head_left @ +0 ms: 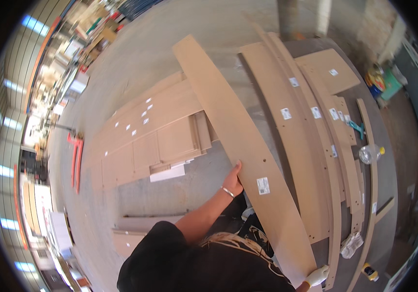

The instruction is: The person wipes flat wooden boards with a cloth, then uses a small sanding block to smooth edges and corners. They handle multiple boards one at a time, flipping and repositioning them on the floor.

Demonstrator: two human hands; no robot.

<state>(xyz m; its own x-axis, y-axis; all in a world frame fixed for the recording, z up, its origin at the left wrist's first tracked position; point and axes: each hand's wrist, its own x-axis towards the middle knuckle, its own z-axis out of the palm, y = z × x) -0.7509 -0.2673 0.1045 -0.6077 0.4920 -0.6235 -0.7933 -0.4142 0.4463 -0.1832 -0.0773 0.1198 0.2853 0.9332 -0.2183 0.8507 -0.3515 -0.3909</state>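
A long tan board (240, 131) slants across the middle, its far end up and to the left, its near end by my body. It bears a white label (263, 186) and a small drilled hole. My left hand (233, 179), bare with a bracelet at the wrist, grips the board's left edge about midway, thumb on the face and fingers hidden behind. My right hand (318, 276), in a whitish glove, is closed over the right edge at the near end. Beside the held board on the right, several long labelled boards (289, 141) lie on a dark table (316, 46).
A clear bottle with a yellow cap (372, 154), a teal tool (357, 127), a crumpled white cloth (351, 245) and a small yellow-and-black bottle (370, 272) are at the right. Stacked panels (155, 131) lie low at the left, with a red pallet jack (76, 158) beyond.
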